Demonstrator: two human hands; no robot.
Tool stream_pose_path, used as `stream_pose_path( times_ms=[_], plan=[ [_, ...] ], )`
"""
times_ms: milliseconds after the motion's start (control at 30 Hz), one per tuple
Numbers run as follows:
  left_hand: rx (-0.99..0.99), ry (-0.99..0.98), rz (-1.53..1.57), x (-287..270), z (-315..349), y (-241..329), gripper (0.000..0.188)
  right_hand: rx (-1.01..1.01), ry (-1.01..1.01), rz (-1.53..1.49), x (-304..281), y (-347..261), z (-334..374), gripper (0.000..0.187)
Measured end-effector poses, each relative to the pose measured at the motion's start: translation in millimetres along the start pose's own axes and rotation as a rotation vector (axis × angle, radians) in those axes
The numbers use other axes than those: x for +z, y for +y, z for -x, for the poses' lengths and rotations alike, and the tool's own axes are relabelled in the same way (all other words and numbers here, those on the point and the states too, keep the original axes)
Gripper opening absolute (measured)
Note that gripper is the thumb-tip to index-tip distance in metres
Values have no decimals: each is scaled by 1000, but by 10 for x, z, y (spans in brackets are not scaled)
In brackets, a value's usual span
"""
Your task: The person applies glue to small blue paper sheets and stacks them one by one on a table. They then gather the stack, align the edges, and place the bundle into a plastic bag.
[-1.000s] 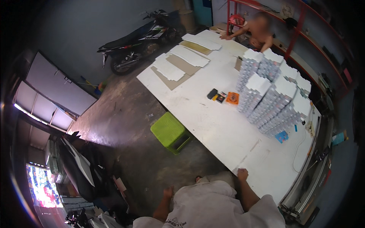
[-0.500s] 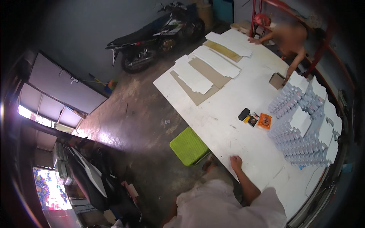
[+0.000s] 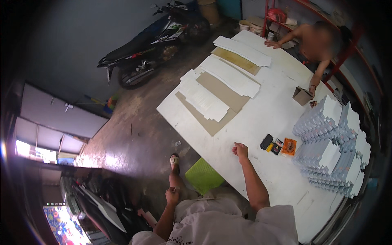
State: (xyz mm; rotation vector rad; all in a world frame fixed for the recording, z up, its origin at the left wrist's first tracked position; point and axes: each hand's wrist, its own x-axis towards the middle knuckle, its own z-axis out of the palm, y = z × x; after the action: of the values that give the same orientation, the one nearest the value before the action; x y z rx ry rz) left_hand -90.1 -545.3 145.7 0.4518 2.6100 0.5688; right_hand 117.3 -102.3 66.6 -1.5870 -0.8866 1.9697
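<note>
My right hand [image 3: 241,150] is raised over the near edge of the white table [image 3: 281,183], its fingers curled in and nothing visible in them. Down at the left, beside my bent leg, my left hand [image 3: 172,196] has its fingers closed; whether anything small is in them is hidden. To the right of my right hand lie a black case [image 3: 266,141], a small yellow item [image 3: 270,148], a dark packet [image 3: 277,147] and an orange packet [image 3: 289,146]. Flat white die-cut sheets [image 3: 204,98] rest on brown cardboard [image 3: 212,124] farther off.
Tall stacks of white folded card [image 3: 330,143] stand at the table's right. Across the table, a person [image 3: 316,43] holds a small brown box [image 3: 301,96]. A green stool [image 3: 203,177] is by the near edge. Motorcycles [image 3: 143,53] are parked on the floor.
My right hand has moved forward and left over the table. My left hand and a sandalled foot have come into view. The view has shifted; the other person still holds the brown box.
</note>
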Motion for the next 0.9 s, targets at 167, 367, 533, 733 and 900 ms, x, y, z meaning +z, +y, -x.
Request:
stream_pose_path(
  times_ms=[167,367,533,733,900],
  plan=[
    [261,-152,-14,9,-1469,1007,53,52,127,-169,212,-309,-179,33],
    [765,20,-2,797,-3527,2210,74,87,278,-424,398,-565,-644,53],
    [753,-87,-140,1100,-4196,2916,119,96,359,-551,613,-873,-1044,66],
    [709,-153,-282,1074,-4203,2957,134,216,417,-1066,551,-1128,-1611,73],
    [729,-87,-290,1063,-4233,2892,134,324,532,-1217,770,-1386,-1694,66]
  ],
)
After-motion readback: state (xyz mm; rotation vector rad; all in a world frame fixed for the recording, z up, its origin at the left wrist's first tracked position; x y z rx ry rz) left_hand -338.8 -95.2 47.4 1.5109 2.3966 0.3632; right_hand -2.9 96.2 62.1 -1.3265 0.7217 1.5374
